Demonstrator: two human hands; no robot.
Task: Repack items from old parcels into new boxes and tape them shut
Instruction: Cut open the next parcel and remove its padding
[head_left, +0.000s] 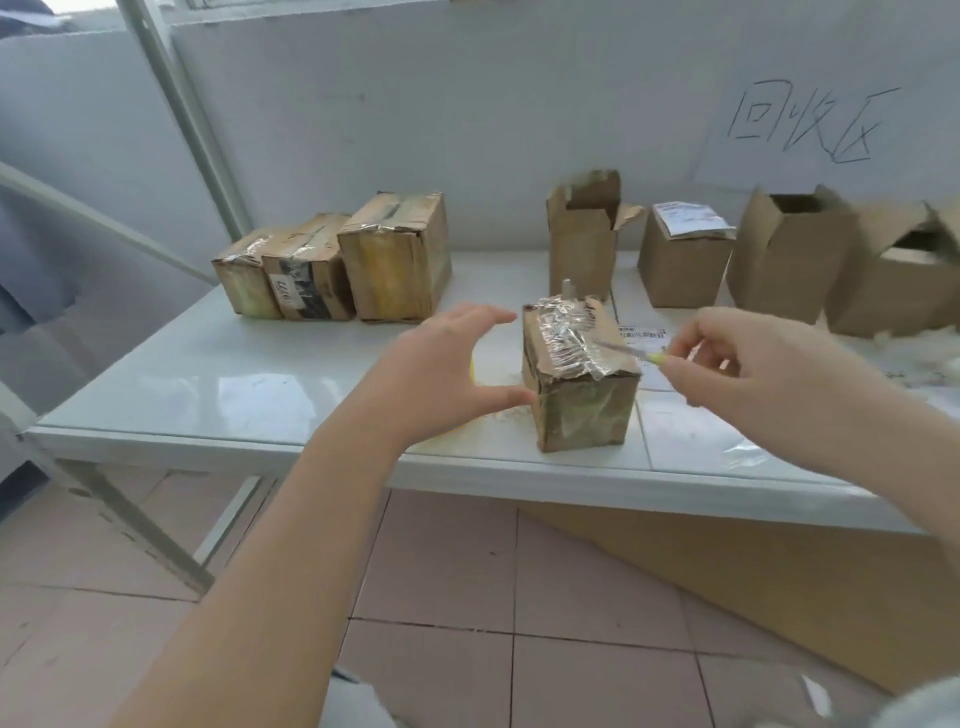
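The person's right hand (737, 358) is pinching a thin cutter (631, 352) by its yellow handle, with the fingers curled snugly around it. The blade tip is resting on the crinkled clear tape across the top of the old parcel (582, 384). That parcel is sitting just ahead of the grip, near the front edge of the white table (208, 374). To my eye the blade is lying low so that it slits the tape without digging into whatever is packed inside.

Across the parcel from the cutter, the left hand (447, 364) is hovering wide open and holding nothing. Its fingers are spreading near the top corner and its thumb is low by the bottom edge, shaped as if to brace the parcel against the cut. I cannot tell whether the thumb is actually touching cardboard.

Beyond the blade, open boxes (789, 244) are standing with flaps up, presumably waiting for the contents. Something yellow (474, 364) is peeking out behind the left palm, mostly hidden. The blade is blurring, and the parcel's contents are sealed from sight.
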